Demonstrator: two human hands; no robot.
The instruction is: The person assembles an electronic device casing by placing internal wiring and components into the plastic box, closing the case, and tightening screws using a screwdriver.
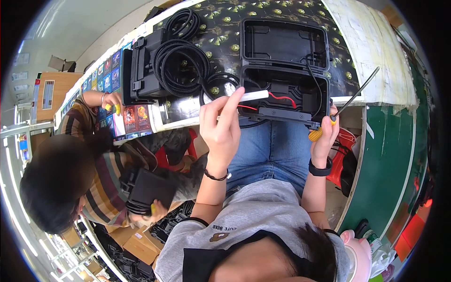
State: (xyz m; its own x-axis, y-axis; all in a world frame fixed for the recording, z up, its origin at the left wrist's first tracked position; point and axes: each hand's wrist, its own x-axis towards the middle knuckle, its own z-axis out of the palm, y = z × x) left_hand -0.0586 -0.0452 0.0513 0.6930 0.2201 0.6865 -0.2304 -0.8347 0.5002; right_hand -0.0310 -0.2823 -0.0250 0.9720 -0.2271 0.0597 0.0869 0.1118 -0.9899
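An opened black plastic box (284,113) lies in front of me at the table edge, its lid (285,44) tipped back on the far side. My left hand (220,129) pinches a white tube (254,96) over the box's left part. Red wires (284,97) run from the tube into the box. My right hand (324,136), beside the box's near right corner, is closed on a screwdriver (352,99); its yellow handle sits in the fingers and the long shaft points up and right, away from the box.
Black corrugated hose (181,66) lies coiled left of the box, next to another black box (145,66). At the left sits a co-worker in a striped top (105,183), holding a black box (151,191). A green panel (387,164) stands at right.
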